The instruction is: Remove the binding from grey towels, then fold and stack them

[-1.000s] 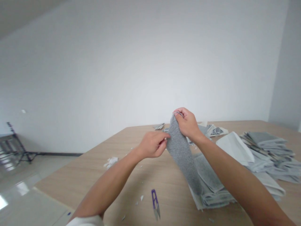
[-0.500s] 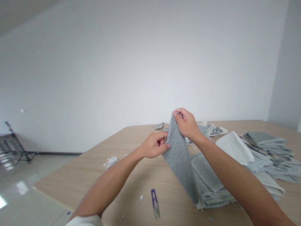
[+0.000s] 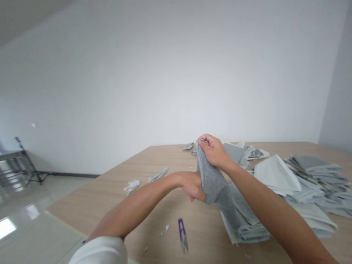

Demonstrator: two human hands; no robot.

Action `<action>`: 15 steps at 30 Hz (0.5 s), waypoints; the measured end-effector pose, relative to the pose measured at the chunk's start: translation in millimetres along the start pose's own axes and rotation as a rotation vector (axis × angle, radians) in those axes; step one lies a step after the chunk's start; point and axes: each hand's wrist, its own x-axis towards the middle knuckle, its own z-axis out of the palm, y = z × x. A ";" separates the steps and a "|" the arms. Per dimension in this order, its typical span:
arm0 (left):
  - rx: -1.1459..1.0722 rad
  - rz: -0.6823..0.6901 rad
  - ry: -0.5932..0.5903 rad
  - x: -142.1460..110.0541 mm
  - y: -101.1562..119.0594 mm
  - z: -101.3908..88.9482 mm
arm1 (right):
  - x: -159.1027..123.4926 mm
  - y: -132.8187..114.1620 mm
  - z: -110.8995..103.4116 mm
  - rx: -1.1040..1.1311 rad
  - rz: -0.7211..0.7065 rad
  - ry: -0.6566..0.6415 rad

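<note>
I hold a grey fuzzy cloth piece [image 3: 210, 176] upright above the wooden table [image 3: 154, 209]. My right hand [image 3: 214, 150] pinches its top corner. Lower down, my left hand [image 3: 194, 185] is closed against the cloth's left edge, its fingers tucked behind or into the fabric. The cloth's lower end runs down onto a stack of similar grey pieces [image 3: 244, 220] under my right forearm.
Purple thread snips [image 3: 182, 235] lie on the table near the front. White scraps [image 3: 132, 185] and a grey strip [image 3: 158, 175] lie at the left. Heaps of grey and white fabric pieces [image 3: 310, 183] cover the right side. A folding frame [image 3: 19, 165] stands on the floor at far left.
My left hand has dropped from the cloth's upper edge to lower on it and turned inward. The cloth has bunched lower. The view has shifted slightly left.
</note>
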 end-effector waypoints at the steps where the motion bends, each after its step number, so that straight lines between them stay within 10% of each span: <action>1: -0.035 -0.065 -0.109 1.7 -0.2 1.4 | -1.3 -0.6 0.5 -0.002 0.003 -0.031; 6: -0.134 -0.228 -0.321 6.3 -7.1 6.8 | -4.8 -1.5 -0.9 -0.030 0.017 -0.088; 15: -0.493 0.113 0.015 -18.6 -47.4 -2.9 | -4.3 13.9 -22.6 0.020 0.049 0.028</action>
